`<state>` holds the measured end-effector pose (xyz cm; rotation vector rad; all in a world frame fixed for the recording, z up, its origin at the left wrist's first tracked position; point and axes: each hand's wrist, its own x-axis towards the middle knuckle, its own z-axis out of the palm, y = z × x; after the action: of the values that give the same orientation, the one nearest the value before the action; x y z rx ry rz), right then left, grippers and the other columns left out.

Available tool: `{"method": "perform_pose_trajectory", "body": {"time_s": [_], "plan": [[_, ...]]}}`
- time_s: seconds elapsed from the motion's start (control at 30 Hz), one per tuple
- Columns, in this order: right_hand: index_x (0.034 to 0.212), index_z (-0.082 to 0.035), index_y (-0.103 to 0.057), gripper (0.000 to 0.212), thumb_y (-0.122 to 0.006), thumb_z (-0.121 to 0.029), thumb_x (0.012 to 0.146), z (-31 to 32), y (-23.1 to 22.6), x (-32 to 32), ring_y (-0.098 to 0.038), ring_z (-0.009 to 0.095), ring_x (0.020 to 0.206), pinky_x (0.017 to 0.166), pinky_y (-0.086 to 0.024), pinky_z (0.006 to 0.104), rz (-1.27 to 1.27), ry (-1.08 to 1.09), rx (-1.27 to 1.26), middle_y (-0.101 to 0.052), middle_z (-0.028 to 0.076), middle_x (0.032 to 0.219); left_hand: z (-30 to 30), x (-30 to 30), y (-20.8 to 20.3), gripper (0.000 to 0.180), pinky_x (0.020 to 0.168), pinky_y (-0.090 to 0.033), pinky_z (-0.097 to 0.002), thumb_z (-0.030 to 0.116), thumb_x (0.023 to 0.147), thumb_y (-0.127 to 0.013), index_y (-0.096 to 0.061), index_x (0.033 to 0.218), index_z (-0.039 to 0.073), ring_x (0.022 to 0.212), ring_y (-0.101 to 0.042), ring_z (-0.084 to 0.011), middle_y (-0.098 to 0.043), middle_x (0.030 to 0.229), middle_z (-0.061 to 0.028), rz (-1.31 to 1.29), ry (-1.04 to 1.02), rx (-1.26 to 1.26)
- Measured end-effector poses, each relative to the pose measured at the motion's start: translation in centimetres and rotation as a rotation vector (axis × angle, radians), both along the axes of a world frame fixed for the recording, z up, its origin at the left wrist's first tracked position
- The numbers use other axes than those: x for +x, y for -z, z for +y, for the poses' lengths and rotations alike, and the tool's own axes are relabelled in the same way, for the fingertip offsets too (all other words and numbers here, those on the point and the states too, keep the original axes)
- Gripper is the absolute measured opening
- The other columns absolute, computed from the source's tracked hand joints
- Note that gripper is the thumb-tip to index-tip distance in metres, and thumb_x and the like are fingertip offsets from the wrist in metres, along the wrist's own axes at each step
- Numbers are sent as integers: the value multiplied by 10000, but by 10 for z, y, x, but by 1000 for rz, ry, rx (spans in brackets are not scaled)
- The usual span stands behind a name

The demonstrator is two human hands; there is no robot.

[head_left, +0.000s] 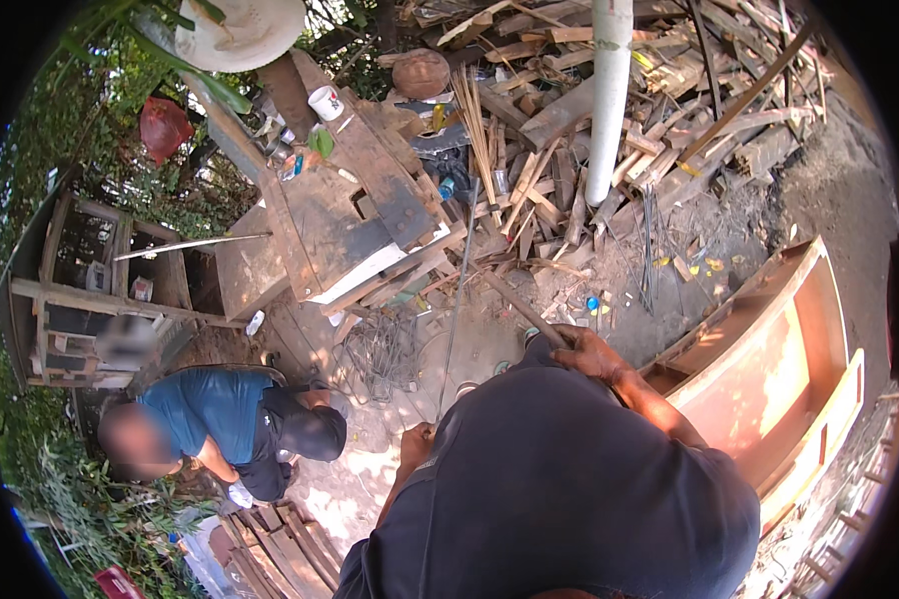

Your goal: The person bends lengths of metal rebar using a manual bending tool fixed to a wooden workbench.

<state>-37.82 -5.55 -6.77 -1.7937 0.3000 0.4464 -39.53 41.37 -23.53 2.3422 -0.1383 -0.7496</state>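
Note:
My right hand (586,355) is closed round a wooden stick (521,307), which points up and to the left over the ground. Lower and further left, my left hand (417,445) is closed at the near end of a long thin metal rod (455,309). The rod runs away from me toward the scrap wood. Part of my left hand's fingers is hidden by its turn. Left of the rod, a tangle of thin wire or rods (382,354) lies on the ground.
A person in a blue shirt (210,404) bends low at the left. Ahead stands a worn wooden workbench (340,240) with a white cup (326,103). Scrap wood (569,115) is heaped behind a pale post (609,100). A wooden cabinet frame (769,369) lies at the right; planks (280,549) lie lower left.

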Motion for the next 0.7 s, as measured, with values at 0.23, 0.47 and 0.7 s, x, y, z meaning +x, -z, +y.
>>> {"method": "perform_pose_trajectory", "body": {"time_s": [0.23,0.47,0.7], "plan": [[1246,14,-593,463,-660,-181,832,-8,-21,69,-494,119,758,686,-418,290,-79,-85,51,-545,22,827,-107,32,-121,233,727,-502,-291,122,884,-674,-681,1067,-24,816,-618,-118,-702,858,-90,111,-282,-462],[1199,-4,-592,435,-654,-227,831,-6,-6,137,-532,148,748,697,-441,317,-125,-174,26,-579,54,801,-134,112,-111,105,599,-459,-284,94,887,-676,-639,885,-5,669,-527,-100,-619,785,-25,-189,-135,-332],[1217,10,-595,532,-636,-334,814,-26,6,179,-619,268,855,821,-479,373,-52,-207,-64,-644,197,924,-183,163,-138,207,586,-466,-267,194,896,-690,-700,986,8,609,-538,-86,-617,708,-8,-20,-395,-393]]}}
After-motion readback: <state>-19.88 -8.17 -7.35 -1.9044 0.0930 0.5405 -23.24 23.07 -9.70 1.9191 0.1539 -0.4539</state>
